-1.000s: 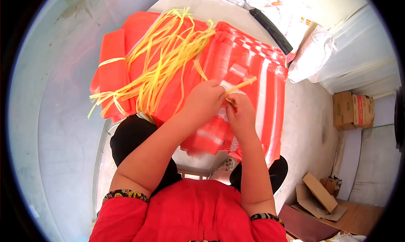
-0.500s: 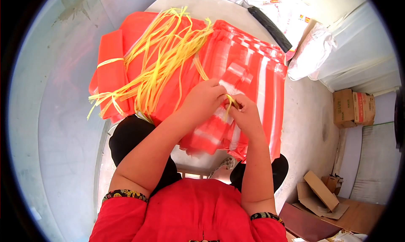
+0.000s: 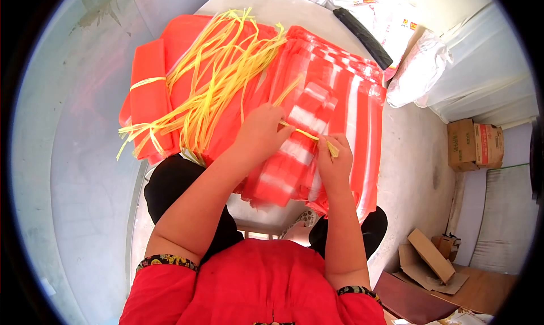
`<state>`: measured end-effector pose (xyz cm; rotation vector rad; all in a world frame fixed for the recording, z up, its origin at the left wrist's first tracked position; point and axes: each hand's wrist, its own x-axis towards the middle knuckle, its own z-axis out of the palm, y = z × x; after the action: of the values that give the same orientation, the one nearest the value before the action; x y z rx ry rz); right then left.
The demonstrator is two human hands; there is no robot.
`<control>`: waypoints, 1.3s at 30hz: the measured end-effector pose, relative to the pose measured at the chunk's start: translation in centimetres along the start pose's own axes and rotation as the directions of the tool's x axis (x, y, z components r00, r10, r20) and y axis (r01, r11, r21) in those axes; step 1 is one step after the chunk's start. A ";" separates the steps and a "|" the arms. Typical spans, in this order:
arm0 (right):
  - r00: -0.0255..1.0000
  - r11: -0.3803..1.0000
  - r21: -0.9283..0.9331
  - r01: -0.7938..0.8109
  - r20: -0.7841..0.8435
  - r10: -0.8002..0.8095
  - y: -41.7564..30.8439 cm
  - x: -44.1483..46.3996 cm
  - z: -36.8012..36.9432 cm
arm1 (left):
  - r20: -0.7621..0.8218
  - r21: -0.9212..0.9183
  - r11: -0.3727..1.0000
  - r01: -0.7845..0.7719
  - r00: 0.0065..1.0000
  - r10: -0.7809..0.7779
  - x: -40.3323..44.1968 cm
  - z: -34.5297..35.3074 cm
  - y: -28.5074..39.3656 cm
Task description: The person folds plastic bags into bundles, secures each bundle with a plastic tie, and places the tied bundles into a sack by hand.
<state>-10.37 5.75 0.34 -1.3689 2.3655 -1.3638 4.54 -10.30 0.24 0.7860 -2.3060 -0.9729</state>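
A yellow strip (image 3: 306,134) runs taut between my two hands, across a folded red-and-white striped bundle (image 3: 294,155). My left hand (image 3: 262,128) is closed on one end of the strip, with a loose tail sticking up beyond it. The other end is pinched in my right hand (image 3: 335,157), its short tail showing over the fingers. Under the bundle lies a stack of red-and-white striped plastic (image 3: 365,121). To the left, many loose yellow strips (image 3: 212,107) lie over red material (image 3: 184,33). A folded red bundle (image 3: 148,101) there has yellow strips around it.
A black roll (image 3: 362,39) and a white plastic bag (image 3: 419,70) lie beyond the stack. At the right are a closed cardboard box (image 3: 475,145) and opened cardboard (image 3: 430,257). My knees (image 3: 175,189) are under the stack's near edge.
My hands were close together with the yellow strip bunched between the fingers. They have moved apart, and the strip is now stretched straight across the striped bundle.
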 end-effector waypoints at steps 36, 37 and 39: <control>0.942 0.993 -0.016 0.119 0.319 -0.108 -2.0 2.0 3.1 | 0.205 -0.643 0.763 0.066 0.975 0.088 -0.1 -1.2 0.3; 0.936 0.993 -0.019 0.114 0.338 -0.101 -1.9 1.9 3.0 | 0.239 -0.733 0.659 0.166 0.971 0.021 -0.1 -1.4 0.7; 0.950 0.995 0.085 0.049 0.305 -0.073 -1.9 1.6 3.2 | 0.292 -0.823 0.484 0.298 0.952 -0.090 0.1 -2.1 1.6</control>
<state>-8.56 2.15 0.37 -1.5179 2.0650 -1.1421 5.34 -10.38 2.76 0.4929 -1.4921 -2.1612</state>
